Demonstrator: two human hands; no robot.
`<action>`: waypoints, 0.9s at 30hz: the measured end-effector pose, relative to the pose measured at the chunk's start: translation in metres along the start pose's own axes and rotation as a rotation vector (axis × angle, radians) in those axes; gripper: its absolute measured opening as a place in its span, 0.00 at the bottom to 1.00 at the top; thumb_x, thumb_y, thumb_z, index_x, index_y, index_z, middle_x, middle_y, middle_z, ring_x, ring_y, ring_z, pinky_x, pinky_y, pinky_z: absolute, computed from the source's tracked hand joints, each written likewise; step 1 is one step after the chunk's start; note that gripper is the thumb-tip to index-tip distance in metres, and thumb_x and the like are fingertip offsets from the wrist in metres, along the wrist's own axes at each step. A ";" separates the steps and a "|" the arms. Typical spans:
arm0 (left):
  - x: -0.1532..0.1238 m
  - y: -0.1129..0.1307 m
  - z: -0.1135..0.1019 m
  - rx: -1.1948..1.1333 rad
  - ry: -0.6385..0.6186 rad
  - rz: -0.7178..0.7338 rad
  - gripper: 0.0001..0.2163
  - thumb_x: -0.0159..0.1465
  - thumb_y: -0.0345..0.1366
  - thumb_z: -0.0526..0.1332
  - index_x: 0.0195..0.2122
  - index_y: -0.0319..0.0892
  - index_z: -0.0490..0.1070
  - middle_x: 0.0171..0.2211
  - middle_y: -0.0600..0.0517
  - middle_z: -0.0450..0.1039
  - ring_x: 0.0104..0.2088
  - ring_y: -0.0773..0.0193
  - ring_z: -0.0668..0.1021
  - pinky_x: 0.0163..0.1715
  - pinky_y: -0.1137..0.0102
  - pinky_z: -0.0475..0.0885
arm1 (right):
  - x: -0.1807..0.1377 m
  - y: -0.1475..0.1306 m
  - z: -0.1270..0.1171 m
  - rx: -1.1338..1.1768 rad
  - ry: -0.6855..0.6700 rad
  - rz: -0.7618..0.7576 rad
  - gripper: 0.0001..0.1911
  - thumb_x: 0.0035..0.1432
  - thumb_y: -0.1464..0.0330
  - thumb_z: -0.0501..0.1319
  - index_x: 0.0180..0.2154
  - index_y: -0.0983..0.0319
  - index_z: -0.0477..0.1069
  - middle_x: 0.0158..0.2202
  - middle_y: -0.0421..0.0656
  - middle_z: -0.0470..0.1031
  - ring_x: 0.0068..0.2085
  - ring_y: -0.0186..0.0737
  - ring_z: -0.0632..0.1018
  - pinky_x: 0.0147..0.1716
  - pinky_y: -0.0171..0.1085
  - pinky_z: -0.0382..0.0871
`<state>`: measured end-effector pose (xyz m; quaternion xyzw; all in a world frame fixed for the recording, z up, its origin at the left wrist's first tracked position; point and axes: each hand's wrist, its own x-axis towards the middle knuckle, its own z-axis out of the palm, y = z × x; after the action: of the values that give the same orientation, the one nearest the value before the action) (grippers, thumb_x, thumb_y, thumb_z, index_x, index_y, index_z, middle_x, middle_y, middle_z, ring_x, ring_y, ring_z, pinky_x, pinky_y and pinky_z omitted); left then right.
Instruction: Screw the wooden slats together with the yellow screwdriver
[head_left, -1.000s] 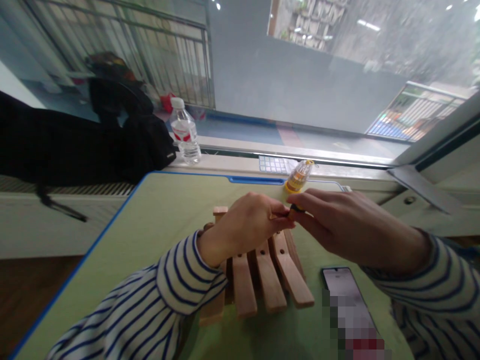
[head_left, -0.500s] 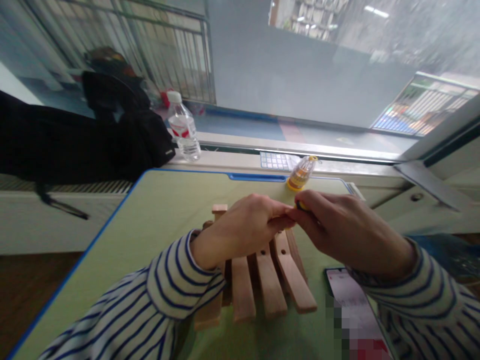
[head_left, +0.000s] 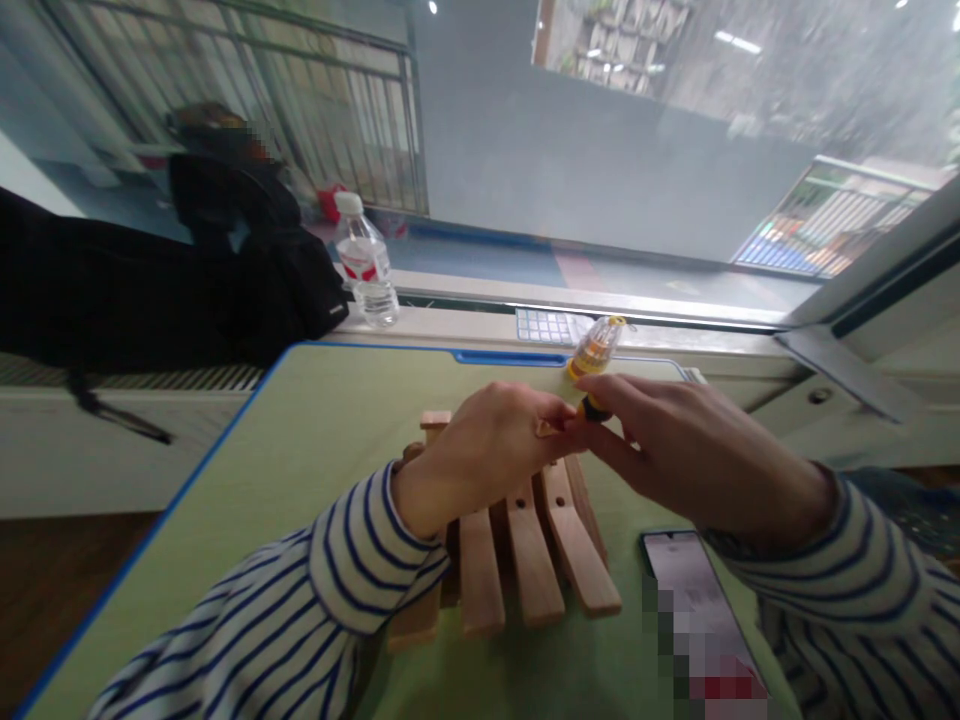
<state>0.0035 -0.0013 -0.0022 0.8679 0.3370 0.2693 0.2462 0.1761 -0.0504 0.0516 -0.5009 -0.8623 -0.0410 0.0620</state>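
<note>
my left hand (head_left: 487,450) and right hand (head_left: 675,450) meet fingertip to fingertip over the middle of the green table with a blue edge (head_left: 300,450). the right fingers are closed around one small tool with a yellow and black handle (head_left: 592,408), held just above the far end of the pale wooden slats (head_left: 525,560). the left fingers are curled shut right against the tool's tip; what they pinch i cannot tell. i count at least four slats fanned out flat on the table below my wrists, the leftmost partly under my striped sleeve. one dark smartphone (head_left: 686,580) lies just beside the slats on the right. one small clear bottle with a yellow base (head_left: 595,350) stands at the table's far edge. on the sill beyond are one clear plastic water bottle (head_left: 365,262) and one black bag (head_left: 150,280).
</note>
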 end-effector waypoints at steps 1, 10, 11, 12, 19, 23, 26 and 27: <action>0.000 0.000 0.000 -0.001 0.011 0.000 0.11 0.60 0.46 0.58 0.33 0.46 0.76 0.24 0.54 0.73 0.25 0.69 0.73 0.25 0.74 0.61 | 0.000 0.001 -0.002 0.011 -0.003 -0.018 0.13 0.62 0.59 0.49 0.38 0.61 0.62 0.31 0.41 0.72 0.27 0.33 0.71 0.23 0.35 0.52; 0.000 0.000 0.002 0.000 0.000 0.000 0.09 0.60 0.43 0.59 0.34 0.46 0.76 0.25 0.54 0.74 0.25 0.69 0.73 0.25 0.74 0.61 | -0.001 0.004 0.001 -0.045 0.015 -0.060 0.08 0.63 0.65 0.47 0.35 0.60 0.61 0.28 0.39 0.67 0.25 0.31 0.66 0.23 0.35 0.50; 0.000 0.000 0.002 0.001 -0.004 0.001 0.10 0.60 0.43 0.59 0.34 0.46 0.76 0.25 0.54 0.74 0.25 0.69 0.73 0.25 0.74 0.61 | -0.001 0.004 0.003 -0.036 0.018 -0.064 0.08 0.62 0.66 0.47 0.35 0.61 0.61 0.28 0.39 0.67 0.26 0.31 0.66 0.23 0.35 0.51; -0.001 0.000 0.002 0.003 -0.011 0.003 0.10 0.61 0.43 0.58 0.34 0.46 0.76 0.25 0.54 0.74 0.25 0.69 0.73 0.26 0.74 0.61 | 0.000 0.003 0.004 -0.024 0.022 -0.066 0.08 0.62 0.66 0.47 0.35 0.61 0.60 0.28 0.39 0.67 0.26 0.32 0.66 0.23 0.35 0.51; -0.001 0.001 0.000 0.011 -0.063 0.023 0.10 0.63 0.40 0.56 0.36 0.45 0.76 0.26 0.53 0.73 0.27 0.68 0.73 0.29 0.73 0.63 | 0.001 0.000 0.009 -0.004 0.082 -0.060 0.10 0.63 0.66 0.46 0.32 0.62 0.59 0.25 0.39 0.65 0.25 0.31 0.65 0.23 0.34 0.51; -0.002 0.002 -0.001 0.012 -0.097 0.031 0.10 0.63 0.39 0.54 0.36 0.45 0.76 0.26 0.54 0.73 0.27 0.68 0.72 0.28 0.74 0.63 | -0.001 -0.002 0.011 -0.028 0.085 -0.014 0.12 0.63 0.63 0.47 0.30 0.62 0.59 0.23 0.38 0.64 0.22 0.31 0.65 0.21 0.35 0.48; -0.002 0.002 -0.001 0.021 -0.095 0.031 0.10 0.63 0.40 0.54 0.35 0.46 0.75 0.26 0.54 0.72 0.27 0.69 0.72 0.27 0.74 0.62 | -0.001 -0.004 0.012 -0.053 0.090 0.012 0.13 0.63 0.61 0.47 0.30 0.61 0.59 0.22 0.38 0.65 0.22 0.31 0.65 0.21 0.35 0.46; -0.002 0.002 0.000 0.028 -0.087 0.029 0.10 0.62 0.40 0.55 0.35 0.46 0.75 0.26 0.54 0.72 0.27 0.69 0.72 0.27 0.74 0.62 | -0.001 -0.005 0.012 -0.056 0.092 0.015 0.13 0.63 0.61 0.47 0.30 0.61 0.59 0.23 0.39 0.66 0.22 0.31 0.65 0.21 0.35 0.46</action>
<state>0.0026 -0.0039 -0.0015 0.8868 0.3173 0.2302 0.2447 0.1720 -0.0522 0.0393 -0.5065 -0.8533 -0.0876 0.0878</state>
